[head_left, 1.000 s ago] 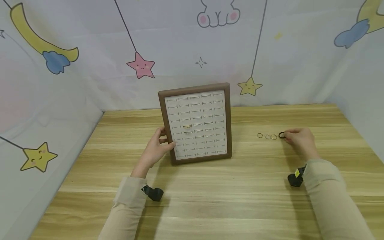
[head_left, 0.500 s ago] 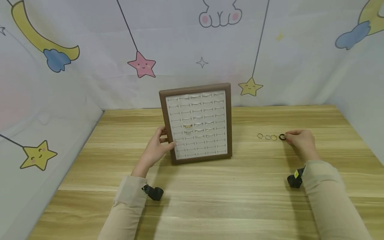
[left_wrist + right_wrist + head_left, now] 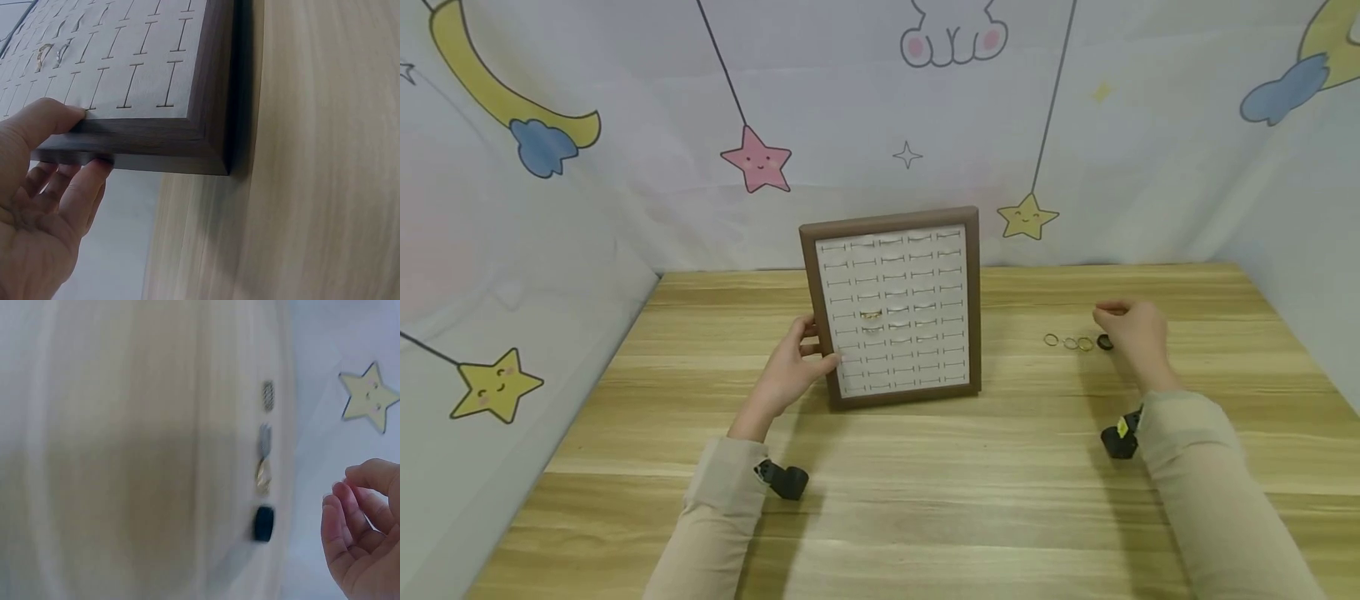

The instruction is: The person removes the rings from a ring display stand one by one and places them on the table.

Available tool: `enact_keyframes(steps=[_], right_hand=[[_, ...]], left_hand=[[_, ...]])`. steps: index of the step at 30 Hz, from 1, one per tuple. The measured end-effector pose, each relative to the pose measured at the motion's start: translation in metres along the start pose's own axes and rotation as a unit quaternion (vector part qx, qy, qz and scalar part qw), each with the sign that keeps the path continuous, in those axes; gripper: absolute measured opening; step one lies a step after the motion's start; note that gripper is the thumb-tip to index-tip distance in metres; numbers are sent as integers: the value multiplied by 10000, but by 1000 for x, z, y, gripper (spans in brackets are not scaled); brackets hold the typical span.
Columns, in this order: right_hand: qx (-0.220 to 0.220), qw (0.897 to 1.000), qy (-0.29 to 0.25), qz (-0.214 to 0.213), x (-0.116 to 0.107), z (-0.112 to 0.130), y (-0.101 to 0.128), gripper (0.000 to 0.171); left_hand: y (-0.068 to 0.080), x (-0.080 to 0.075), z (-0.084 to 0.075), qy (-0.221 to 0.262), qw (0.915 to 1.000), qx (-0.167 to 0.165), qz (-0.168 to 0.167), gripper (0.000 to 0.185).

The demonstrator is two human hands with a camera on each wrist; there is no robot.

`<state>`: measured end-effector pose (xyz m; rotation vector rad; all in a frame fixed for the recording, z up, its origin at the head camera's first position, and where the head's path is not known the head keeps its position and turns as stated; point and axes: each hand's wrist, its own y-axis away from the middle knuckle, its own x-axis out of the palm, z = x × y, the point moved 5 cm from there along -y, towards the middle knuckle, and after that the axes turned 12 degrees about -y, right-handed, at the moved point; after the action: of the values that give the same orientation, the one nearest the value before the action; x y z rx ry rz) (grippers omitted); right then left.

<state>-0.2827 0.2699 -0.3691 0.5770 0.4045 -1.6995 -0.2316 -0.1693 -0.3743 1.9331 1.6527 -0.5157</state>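
Observation:
My left hand (image 3: 788,367) grips the left edge of a brown-framed ring display board (image 3: 891,221), thumb on the front and fingers behind, as the left wrist view (image 3: 47,194) also shows. The board leans back, upright on the table. A gold ring (image 3: 870,315) sits in one of its slots, with a silver ring (image 3: 872,330) just below. My right hand (image 3: 1138,333) hovers above the black ring (image 3: 1104,342), its fingers loosely bent. Nothing shows between those fingers in the right wrist view (image 3: 369,531). Left of the black ring lie a gold ring (image 3: 1086,344), a silver ring (image 3: 1070,342) and a thin patterned ring (image 3: 1051,340).
The wooden table (image 3: 910,500) ends at a white curtain (image 3: 865,100) printed with stars and moons, which closes off the back and both sides. A small black wrist camera (image 3: 786,481) is strapped to the left sleeve, another camera (image 3: 1120,437) to the right.
My right hand has let go of the black ring, then risen and shifted slightly left. The black ring stays on the table. My left hand and the board keep their places.

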Motion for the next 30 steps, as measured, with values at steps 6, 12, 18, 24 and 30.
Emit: enact_keyframes(steps=[6, 12, 18, 24, 30], right_hand=[[-319, 9991, -264, 116, 14, 39, 3, 40], [-977, 9932, -605, 189, 28, 81, 17, 38], [-1483, 9834, -1028, 172, 41, 119, 35, 34], [-2342, 9633, -1270, 337, 64, 157, 54, 24], [-3408, 9336, -884, 667, 96, 181, 75, 18]], left_hand=[[0, 0, 0, 124, 9999, 65, 38, 74], [0, 0, -1, 139, 9999, 54, 44, 74], [0, 1, -2, 198, 9998, 51, 53, 73], [0, 0, -2, 241, 9997, 8, 52, 71], [1, 0, -2, 265, 9996, 32, 69, 72]])
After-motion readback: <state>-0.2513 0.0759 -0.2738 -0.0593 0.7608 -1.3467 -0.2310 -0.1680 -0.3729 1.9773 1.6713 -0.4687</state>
